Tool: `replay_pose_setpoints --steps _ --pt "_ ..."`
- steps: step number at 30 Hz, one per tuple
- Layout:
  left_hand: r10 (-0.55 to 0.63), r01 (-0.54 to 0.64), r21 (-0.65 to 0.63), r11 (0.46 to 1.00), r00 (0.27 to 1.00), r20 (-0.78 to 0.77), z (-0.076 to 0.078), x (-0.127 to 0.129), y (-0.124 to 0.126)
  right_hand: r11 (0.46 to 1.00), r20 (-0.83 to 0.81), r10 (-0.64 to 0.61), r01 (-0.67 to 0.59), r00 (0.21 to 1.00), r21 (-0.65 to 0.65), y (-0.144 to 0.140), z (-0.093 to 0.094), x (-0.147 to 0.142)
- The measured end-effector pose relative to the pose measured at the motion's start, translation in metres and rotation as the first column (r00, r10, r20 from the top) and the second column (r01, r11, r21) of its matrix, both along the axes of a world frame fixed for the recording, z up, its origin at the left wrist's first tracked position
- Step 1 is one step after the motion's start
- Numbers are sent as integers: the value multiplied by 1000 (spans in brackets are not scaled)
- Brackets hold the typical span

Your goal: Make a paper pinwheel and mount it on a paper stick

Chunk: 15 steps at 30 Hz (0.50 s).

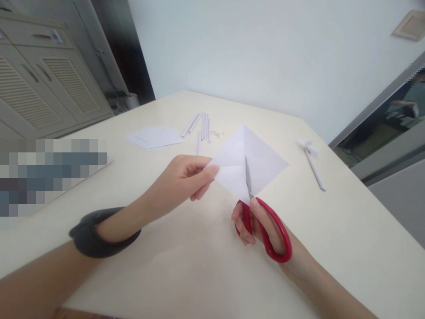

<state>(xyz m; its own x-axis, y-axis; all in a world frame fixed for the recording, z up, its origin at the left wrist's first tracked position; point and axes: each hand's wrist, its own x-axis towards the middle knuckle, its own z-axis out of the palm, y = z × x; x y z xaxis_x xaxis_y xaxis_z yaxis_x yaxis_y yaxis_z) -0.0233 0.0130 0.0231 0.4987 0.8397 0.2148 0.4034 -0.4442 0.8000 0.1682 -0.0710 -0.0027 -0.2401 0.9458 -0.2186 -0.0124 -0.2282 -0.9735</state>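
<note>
My left hand (194,177) pinches the left corner of a square sheet of white paper (265,161), held in the air above the table with one corner toward me. Crease lines cross the sheet. Red-handled scissors (283,241) are in my right hand (245,226), thumb and fingers through the loops. Their blades lie along the crease running up from the paper's near corner, with a blade showing over the sheet. How far the cut runs is hard to make out.
On the white table (348,248), a stack of white paper sheets (156,137) lies left of several rolled paper sticks (204,126) and small scraps (217,134). At the right rests a paper pinwheel (314,164) on a stick. A wall (239,48) bounds the back; a cabinet (59,79) stands left.
</note>
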Motion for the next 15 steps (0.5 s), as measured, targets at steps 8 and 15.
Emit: replay_pose_setpoints --steps 8,15 --pt "-4 5 -35 999 999 32 -4 0 3 999 -66 -30 33 997 36 -2 -11 2" --pt "-18 28 -118 993 996 82 -4 1 4 1000 -22 -2 3 1000 26 -2 -7 4"
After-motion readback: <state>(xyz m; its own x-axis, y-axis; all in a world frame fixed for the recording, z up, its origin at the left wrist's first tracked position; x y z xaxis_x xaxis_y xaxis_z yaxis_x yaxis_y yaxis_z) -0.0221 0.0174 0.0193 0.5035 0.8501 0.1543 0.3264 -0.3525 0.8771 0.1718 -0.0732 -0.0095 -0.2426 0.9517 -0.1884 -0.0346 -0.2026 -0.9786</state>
